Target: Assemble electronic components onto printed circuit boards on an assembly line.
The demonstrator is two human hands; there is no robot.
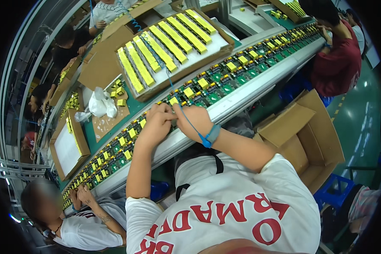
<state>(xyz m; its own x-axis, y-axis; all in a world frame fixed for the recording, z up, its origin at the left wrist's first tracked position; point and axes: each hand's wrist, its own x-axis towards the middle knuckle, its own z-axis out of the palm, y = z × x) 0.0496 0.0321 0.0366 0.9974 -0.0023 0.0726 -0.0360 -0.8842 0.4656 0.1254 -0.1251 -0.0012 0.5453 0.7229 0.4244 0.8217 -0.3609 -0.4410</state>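
Both my hands are over a long row of green circuit boards (216,77), which carry yellow block-shaped components and small dark parts. My right hand (193,120) is closed, its fingertips at the near side of a yellow block component (173,100). Beside it, my left hand (158,121) has its fingers bent down onto the boards, its thumb side close to the right fingertips. What the left fingers pinch is hidden beneath them, and so is whatever the right ones hold. A blue wrist strap (211,136) with a cord sits on my right wrist.
Beyond the line lies a cardboard tray (186,72) with rows of yellow components. Left of it are a white plastic bag (102,103) and another tray (67,146). Co-workers sit at left (82,228) and right (336,67). An open carton (300,144) stands right of me.
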